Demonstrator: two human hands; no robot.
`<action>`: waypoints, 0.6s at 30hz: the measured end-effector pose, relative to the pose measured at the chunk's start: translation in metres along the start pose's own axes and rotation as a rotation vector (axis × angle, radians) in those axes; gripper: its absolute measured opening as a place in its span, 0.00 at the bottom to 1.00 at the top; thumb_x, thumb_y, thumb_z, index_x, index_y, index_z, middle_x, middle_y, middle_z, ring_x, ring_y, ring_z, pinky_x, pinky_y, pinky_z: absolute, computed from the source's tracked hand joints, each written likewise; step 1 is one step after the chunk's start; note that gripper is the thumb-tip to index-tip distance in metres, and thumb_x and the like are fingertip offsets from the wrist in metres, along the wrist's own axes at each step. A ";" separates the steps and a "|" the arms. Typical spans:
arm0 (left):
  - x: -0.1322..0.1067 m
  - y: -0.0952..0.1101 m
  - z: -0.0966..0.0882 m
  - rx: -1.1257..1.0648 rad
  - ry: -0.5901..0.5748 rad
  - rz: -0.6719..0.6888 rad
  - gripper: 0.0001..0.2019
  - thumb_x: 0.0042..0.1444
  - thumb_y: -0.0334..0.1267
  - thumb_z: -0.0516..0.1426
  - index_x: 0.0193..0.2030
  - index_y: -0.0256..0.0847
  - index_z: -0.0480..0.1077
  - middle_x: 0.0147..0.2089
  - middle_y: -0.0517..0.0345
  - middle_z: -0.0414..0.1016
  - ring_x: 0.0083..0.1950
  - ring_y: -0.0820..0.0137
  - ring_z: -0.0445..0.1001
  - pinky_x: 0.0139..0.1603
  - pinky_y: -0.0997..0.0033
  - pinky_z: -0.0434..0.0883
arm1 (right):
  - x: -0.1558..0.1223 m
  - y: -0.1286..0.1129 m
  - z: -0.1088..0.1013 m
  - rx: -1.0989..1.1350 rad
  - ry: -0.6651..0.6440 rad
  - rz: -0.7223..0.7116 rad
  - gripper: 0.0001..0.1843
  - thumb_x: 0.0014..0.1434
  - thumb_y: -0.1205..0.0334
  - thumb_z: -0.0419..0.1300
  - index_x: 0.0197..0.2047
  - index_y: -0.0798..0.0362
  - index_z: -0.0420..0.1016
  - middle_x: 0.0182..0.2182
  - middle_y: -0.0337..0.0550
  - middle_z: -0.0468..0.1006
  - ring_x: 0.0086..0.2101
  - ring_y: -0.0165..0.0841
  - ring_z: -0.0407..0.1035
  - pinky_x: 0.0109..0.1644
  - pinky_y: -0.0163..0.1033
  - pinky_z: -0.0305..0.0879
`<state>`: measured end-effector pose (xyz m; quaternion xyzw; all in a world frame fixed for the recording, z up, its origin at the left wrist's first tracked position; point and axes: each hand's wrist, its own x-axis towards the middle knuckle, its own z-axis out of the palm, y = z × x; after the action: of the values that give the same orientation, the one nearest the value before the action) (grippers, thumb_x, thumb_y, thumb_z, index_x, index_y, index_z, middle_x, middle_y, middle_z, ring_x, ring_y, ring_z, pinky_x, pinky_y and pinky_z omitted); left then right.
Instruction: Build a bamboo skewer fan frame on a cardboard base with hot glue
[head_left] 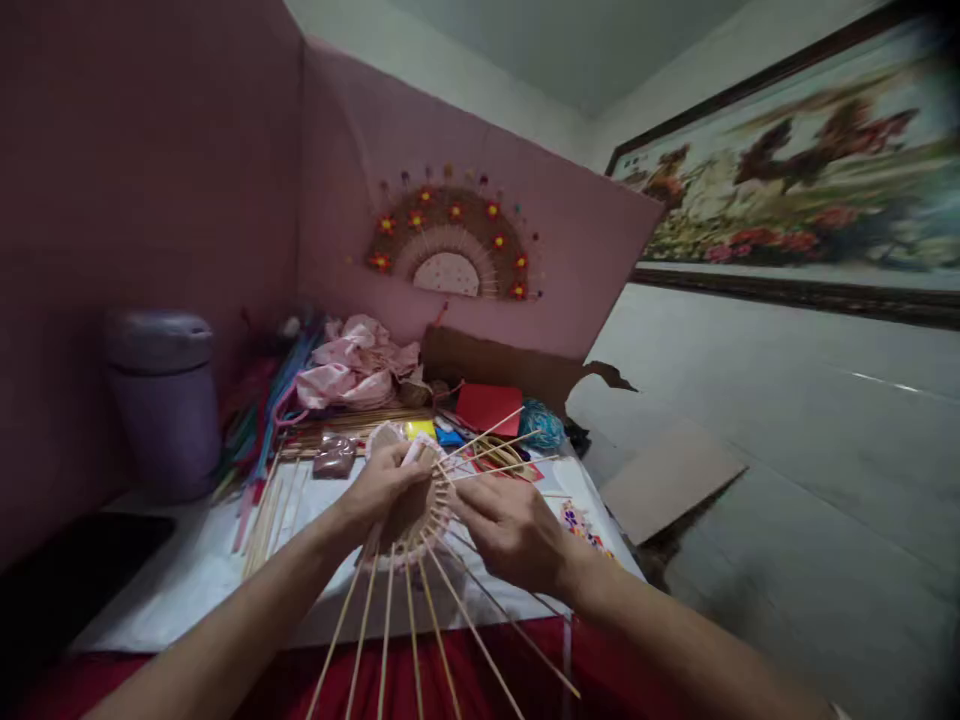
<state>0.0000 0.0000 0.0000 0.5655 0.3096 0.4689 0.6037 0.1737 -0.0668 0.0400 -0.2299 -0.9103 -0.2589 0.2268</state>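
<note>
A rounded piece of brown cardboard (pixel 401 515) with a pale fabric edge is held over the table. Thin wooden sticks (pixel 411 610) fan out from its curved rim, several toward me and several to the right. My left hand (pixel 386 485) grips the piece at its upper left, thumb on the near face. At the right rim, my right hand (pixel 510 525) is closed with its fingertips against the base of the sticks. Whether those fingers pinch a single stick is hidden from view.
The white-topped table (pixel 322 610) bears loose sticks (pixel 277 510), a brown packet (pixel 334 455), pink cloth (pixel 360 360), a red card (pixel 489 408), blue yarn (pixel 541 425) and small beads (pixel 581 525). A lilac bin (pixel 161 410) stands left. A decorated fan (pixel 450 235) hangs behind on pink board (pixel 570 260).
</note>
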 end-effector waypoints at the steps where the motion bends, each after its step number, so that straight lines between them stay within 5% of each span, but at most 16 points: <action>1: 0.000 0.001 0.001 -0.015 -0.010 -0.011 0.04 0.44 0.32 0.57 0.28 0.36 0.65 0.23 0.65 0.65 0.23 0.78 0.62 0.24 0.79 0.58 | -0.001 0.000 -0.001 0.001 0.005 0.009 0.13 0.57 0.76 0.48 0.35 0.64 0.75 0.29 0.50 0.75 0.30 0.35 0.66 0.32 0.39 0.61; 18: 0.000 -0.006 -0.001 -0.092 -0.049 -0.025 0.05 0.46 0.33 0.57 0.31 0.36 0.67 0.25 0.61 0.70 0.23 0.75 0.67 0.24 0.77 0.62 | -0.004 0.000 -0.007 -0.011 0.032 -0.007 0.11 0.54 0.76 0.50 0.36 0.62 0.73 0.30 0.49 0.75 0.29 0.34 0.63 0.30 0.39 0.58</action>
<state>0.0008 0.0010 -0.0059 0.5446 0.2798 0.4609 0.6424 0.1791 -0.0721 0.0436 -0.2236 -0.9059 -0.2684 0.2392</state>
